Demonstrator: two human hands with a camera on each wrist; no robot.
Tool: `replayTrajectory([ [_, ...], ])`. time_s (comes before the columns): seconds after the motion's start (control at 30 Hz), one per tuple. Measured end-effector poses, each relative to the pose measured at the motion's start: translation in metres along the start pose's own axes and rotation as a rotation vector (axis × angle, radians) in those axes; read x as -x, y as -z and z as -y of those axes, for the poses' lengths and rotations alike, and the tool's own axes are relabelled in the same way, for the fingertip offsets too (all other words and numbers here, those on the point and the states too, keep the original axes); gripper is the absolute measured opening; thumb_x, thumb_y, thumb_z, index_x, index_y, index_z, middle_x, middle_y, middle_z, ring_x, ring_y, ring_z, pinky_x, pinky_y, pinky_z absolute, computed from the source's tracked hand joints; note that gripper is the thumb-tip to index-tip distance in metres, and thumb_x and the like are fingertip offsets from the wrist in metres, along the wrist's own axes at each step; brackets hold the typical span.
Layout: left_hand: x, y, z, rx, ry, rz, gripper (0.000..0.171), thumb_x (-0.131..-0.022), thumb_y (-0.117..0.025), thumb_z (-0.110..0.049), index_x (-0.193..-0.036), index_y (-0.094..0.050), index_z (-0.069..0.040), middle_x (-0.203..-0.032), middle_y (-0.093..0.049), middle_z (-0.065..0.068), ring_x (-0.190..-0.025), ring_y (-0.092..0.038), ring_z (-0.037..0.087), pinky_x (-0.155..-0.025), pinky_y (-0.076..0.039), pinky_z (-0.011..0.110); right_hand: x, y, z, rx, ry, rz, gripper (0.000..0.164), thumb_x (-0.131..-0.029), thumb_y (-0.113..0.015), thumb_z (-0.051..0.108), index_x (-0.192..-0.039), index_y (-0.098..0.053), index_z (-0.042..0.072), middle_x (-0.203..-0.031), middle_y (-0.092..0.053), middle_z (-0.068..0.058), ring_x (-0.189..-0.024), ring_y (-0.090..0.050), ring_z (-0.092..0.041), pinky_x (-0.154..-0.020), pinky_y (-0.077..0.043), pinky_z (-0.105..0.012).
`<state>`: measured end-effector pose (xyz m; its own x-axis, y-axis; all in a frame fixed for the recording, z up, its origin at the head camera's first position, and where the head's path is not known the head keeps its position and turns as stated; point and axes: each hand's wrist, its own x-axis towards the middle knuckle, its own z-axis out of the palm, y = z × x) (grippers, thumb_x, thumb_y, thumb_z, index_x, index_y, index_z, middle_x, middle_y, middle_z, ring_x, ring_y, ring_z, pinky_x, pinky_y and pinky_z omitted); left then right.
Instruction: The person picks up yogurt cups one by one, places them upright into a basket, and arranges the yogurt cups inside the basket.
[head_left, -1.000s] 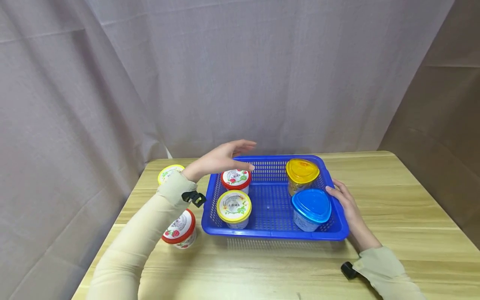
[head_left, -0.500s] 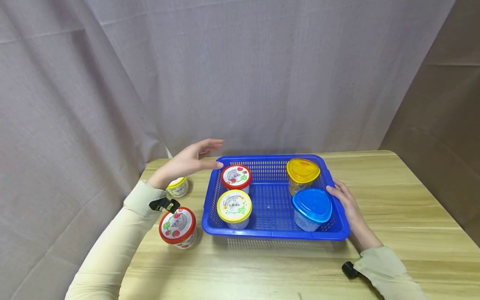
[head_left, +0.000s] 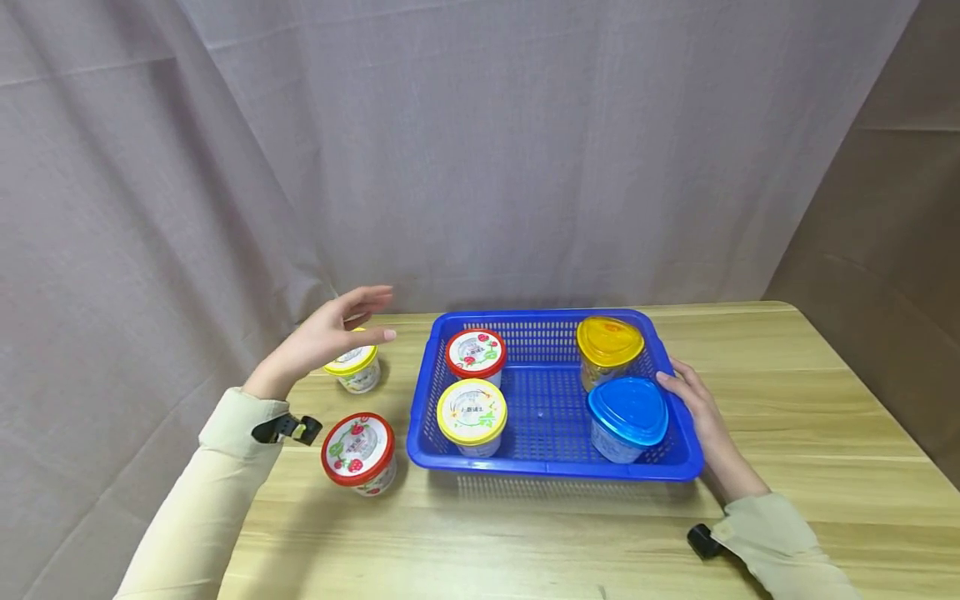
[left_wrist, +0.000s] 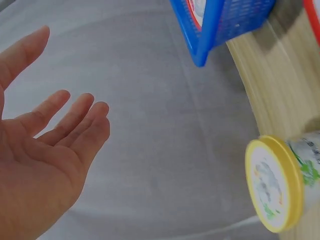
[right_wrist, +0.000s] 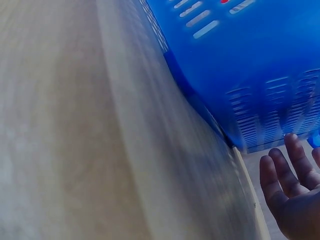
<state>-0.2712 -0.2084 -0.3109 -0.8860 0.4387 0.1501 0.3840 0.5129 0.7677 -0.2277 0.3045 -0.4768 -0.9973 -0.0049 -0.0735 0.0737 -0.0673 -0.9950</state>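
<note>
My left hand [head_left: 315,337] is held in the air over the table's left side, fingers spread and holding nothing. Just below and behind it stands a yellow-lidded tub [head_left: 358,371], partly covered by the hand in the head view. Nearer the front is a red-lidded tub [head_left: 360,454]. My right hand [head_left: 697,408] holds the right side of the blue plastic basket [head_left: 555,471], thumb on the rim and fingers along the outer wall. In the basket's left end sit a red-lidded tub [head_left: 477,354] and a yellow-lidded tub [head_left: 472,414].
At the basket's right end are a container with a yellow rounded-triangular lid [head_left: 609,342] and one with a blue lid [head_left: 628,412]. A wooden table [head_left: 810,417] lies under everything. A grey curtain [head_left: 525,150] hangs behind its far edge.
My left hand has moved left, from over the basket's left end to beside the tubs on the table. The right hand stays at the basket, and the tubs have not visibly moved.
</note>
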Motion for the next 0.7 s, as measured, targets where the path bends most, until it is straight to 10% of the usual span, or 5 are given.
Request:
replayTrajectory([
  [0.7,0.075,-0.008,0.083,0.205,0.044,-0.050,0.066,-0.092,-0.073,-0.009,-0.149,-0.041,0.001,-0.148,-0.046,0.025,-0.139,-0.041,0.041,-0.114,-0.034,0.040,-0.003,0.003,0.000,-0.009,-0.007,0.022,0.041,-0.105,-0.048,0.039,-0.144,-0.037,0.035,-0.109,-0.059,0.023,-0.099,-0.061,0.003,-0.083,-0.053,-0.020],
])
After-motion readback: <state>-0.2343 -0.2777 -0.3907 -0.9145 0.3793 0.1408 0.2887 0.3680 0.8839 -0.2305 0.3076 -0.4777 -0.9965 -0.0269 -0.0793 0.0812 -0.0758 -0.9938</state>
